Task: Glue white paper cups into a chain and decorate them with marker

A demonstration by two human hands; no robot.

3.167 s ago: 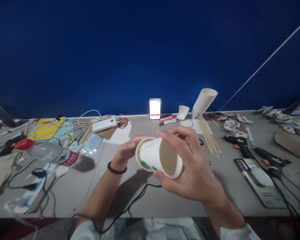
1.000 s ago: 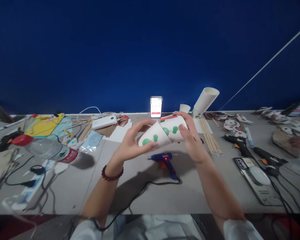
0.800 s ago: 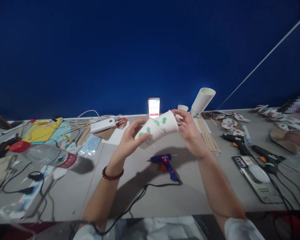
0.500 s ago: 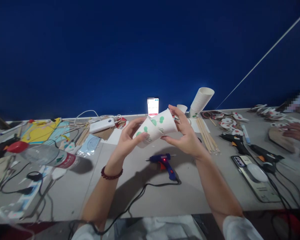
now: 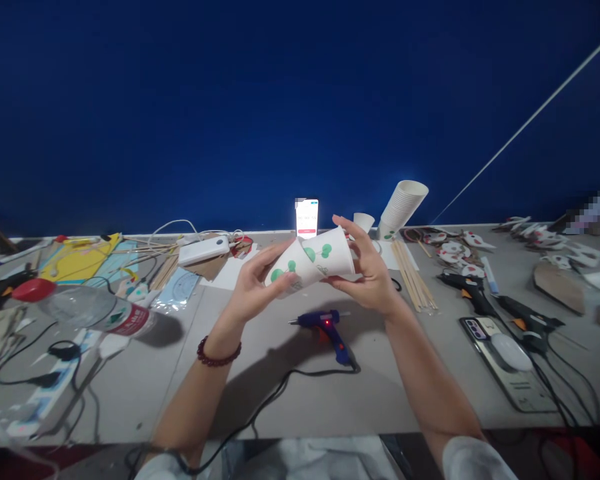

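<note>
Right now the left hand [image 5: 253, 288] curls around one paper cup [image 5: 289, 268], thumb and fingertips pinching its wall, with a dark red bead bracelet [image 5: 218, 351] on that wrist. The right hand [image 5: 369, 275] grips a second paper cup [image 5: 332, 252] from the far side, its fingers spread over the wide end and the thumb underneath. Both cups are white with green dots and are raised above the table [image 5: 290, 393], meeting at their narrow ends so that the pair forms a shallow angle; whether they are joined or only pressed together cannot be told.

Directly below the cups a blue hot glue gun [image 5: 323, 325] lies on its side on the grey surface with a small red light showing, its black cord trailing toward the near edge. Behind the hands a lit phone [image 5: 307, 218] stands upright against the blue wall. To its right sit a single paper cup [image 5: 363, 222] and a leaning stack of paper cups [image 5: 401, 208], with a bundle of wooden sticks [image 5: 413, 280] just beside them. Farther right lie a black glue gun [image 5: 467, 290] and a second phone [image 5: 505, 363] flat on the table. On the left, a plastic bottle with a red cap [image 5: 80, 308] lies on its side near a white power bank [image 5: 203, 250].
</note>
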